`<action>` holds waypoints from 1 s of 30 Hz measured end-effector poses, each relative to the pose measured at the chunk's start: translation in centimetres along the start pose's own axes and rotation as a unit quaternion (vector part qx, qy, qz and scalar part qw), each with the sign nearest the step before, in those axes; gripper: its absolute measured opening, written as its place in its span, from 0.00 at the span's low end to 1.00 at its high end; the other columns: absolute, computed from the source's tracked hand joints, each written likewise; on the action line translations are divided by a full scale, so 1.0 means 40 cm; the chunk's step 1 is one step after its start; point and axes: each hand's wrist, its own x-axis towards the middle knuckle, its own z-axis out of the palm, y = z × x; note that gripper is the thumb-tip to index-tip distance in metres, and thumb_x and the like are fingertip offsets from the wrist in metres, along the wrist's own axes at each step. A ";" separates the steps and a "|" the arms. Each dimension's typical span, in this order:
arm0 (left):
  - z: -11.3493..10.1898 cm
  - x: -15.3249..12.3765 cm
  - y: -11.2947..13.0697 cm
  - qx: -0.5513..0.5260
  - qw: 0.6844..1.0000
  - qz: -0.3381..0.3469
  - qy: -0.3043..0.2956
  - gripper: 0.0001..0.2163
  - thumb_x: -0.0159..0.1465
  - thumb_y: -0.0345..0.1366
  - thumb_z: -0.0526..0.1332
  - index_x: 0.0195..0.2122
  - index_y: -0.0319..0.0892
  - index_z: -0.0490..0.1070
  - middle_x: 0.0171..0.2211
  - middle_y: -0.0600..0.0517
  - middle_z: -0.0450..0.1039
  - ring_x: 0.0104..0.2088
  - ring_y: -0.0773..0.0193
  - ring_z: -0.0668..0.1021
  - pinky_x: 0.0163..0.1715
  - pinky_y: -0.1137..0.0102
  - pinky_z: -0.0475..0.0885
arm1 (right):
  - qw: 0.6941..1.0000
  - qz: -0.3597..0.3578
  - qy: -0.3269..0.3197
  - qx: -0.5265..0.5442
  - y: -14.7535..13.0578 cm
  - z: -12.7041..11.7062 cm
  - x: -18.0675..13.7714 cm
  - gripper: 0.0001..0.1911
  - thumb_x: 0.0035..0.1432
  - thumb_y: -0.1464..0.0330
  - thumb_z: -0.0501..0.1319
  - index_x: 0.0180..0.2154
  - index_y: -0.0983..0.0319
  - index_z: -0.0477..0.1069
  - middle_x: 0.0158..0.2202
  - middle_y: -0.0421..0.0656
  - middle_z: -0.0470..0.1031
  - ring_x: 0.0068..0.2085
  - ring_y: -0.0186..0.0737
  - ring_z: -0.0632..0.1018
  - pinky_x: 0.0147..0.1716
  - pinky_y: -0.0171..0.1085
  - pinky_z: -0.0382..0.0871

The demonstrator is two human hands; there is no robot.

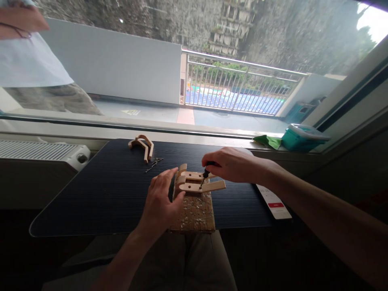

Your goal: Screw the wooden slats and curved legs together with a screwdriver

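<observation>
A brown block with a rough, shiny surface, like chipboard under clear tape, lies at the near edge of the dark table. Two pale wooden hooks lie side by side on its top, with dark screw holes or heads in them. My left hand grips the block's left side, thumb close to the nearer hook. Closed around a small black-handled screwdriver, my right hand holds it tilted, its tip at a hole in the nearer hook. Whether a screw is under the tip is hard to make out.
Two more wooden hooks and several screws lie on the table. A phone is under my right forearm. A teal box and green cloth sit on the sill. A person stands beyond the window.
</observation>
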 end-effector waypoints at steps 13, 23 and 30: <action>0.066 0.022 -0.082 -0.146 0.981 -0.084 -0.098 0.21 0.56 0.31 0.59 0.52 0.45 0.61 0.44 0.49 0.72 0.45 0.61 0.75 0.49 0.63 0.68 | 1.000 0.001 -0.022 0.004 0.011 0.001 0.005 0.14 0.55 0.68 0.52 0.40 0.58 0.74 0.28 0.41 0.74 0.26 0.33 0.67 0.24 0.33 0.54; 0.055 0.026 -0.077 -0.079 0.991 -0.039 -0.096 0.19 0.55 0.30 0.60 0.50 0.45 0.64 0.40 0.51 0.75 0.41 0.61 0.77 0.48 0.61 0.68 | 0.999 0.007 -0.019 -0.038 0.005 -0.007 0.002 0.14 0.56 0.66 0.52 0.40 0.59 0.74 0.28 0.42 0.74 0.25 0.32 0.66 0.24 0.33 0.51; 0.064 0.028 -0.089 -0.079 0.992 -0.035 -0.093 0.20 0.55 0.31 0.60 0.50 0.47 0.64 0.40 0.51 0.75 0.41 0.60 0.77 0.47 0.61 0.68 | 0.999 -0.010 -0.024 -0.025 0.007 -0.005 0.002 0.12 0.55 0.69 0.52 0.36 0.59 0.74 0.27 0.41 0.74 0.25 0.32 0.65 0.24 0.33 0.52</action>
